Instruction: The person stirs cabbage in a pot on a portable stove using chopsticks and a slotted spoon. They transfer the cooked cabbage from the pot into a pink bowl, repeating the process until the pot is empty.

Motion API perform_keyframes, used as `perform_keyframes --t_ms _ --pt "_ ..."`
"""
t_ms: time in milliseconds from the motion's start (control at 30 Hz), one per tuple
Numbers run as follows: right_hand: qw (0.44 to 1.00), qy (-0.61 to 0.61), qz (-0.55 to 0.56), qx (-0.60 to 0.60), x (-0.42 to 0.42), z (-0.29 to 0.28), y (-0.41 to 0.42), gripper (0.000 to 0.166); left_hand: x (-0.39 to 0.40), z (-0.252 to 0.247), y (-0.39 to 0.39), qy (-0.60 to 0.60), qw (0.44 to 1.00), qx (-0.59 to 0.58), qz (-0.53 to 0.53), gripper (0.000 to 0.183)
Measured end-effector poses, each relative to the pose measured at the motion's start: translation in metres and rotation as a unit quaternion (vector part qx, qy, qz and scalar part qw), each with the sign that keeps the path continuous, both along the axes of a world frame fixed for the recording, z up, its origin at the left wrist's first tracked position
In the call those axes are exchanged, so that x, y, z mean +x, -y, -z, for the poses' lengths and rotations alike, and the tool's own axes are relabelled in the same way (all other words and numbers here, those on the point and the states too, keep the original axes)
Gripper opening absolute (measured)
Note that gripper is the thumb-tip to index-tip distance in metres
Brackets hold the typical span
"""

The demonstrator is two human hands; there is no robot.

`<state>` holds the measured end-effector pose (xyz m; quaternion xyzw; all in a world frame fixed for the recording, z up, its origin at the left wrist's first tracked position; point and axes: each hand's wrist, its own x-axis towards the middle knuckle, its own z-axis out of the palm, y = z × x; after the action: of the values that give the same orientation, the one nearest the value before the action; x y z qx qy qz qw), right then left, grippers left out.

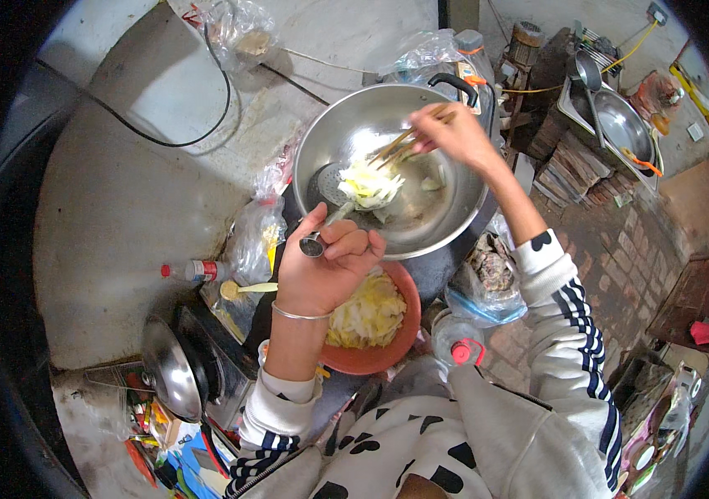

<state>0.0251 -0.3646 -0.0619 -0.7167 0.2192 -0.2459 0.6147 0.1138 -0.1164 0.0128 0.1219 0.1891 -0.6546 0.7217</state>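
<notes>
My left hand grips the handle of a slotted skimmer, whose perforated bowl is low inside a large steel wok. Pale yellow-white chopped cabbage lies on the skimmer. My right hand holds wooden chopsticks, their tips at the cabbage. A few loose pieces lie on the wok's bottom. Below the wok, partly behind my left wrist, a reddish plastic basin holds more chopped cabbage.
A clear jug with a red cap stands near my body. Left are a plastic bottle, a spoon with a pale handle and a lidded black pan. A bagged item lies right of the wok.
</notes>
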Motion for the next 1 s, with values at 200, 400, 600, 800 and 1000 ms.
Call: perform_keyframes --t_ms 200,400,600,800,1000 --pt "0.946 -0.081 0.242 -0.198 -0.036 0.018 0.032 0.028 0.009 0.008 -0.006 0.060 0.995 -0.016 0.082 0.045" --pt "0.995 -0.054 0.065 -0.049 0.015 0.034 -0.012 0.030 0.013 0.019 -0.008 0.121 0.985 -0.002 0.125 0.040" --pt "0.989 -0.012 0.147 -0.017 -0.013 0.004 -0.009 0.029 0.015 0.015 -0.010 0.103 0.989 -0.012 0.105 0.039" --pt "0.976 -0.050 0.161 -0.139 -0.002 0.054 0.011 0.027 0.017 0.016 -0.007 0.064 0.993 -0.017 0.098 0.040" --pt "1.000 -0.012 0.005 -0.020 0.002 0.015 -0.012 0.030 0.021 0.013 -0.003 0.060 0.995 -0.025 0.081 0.044"
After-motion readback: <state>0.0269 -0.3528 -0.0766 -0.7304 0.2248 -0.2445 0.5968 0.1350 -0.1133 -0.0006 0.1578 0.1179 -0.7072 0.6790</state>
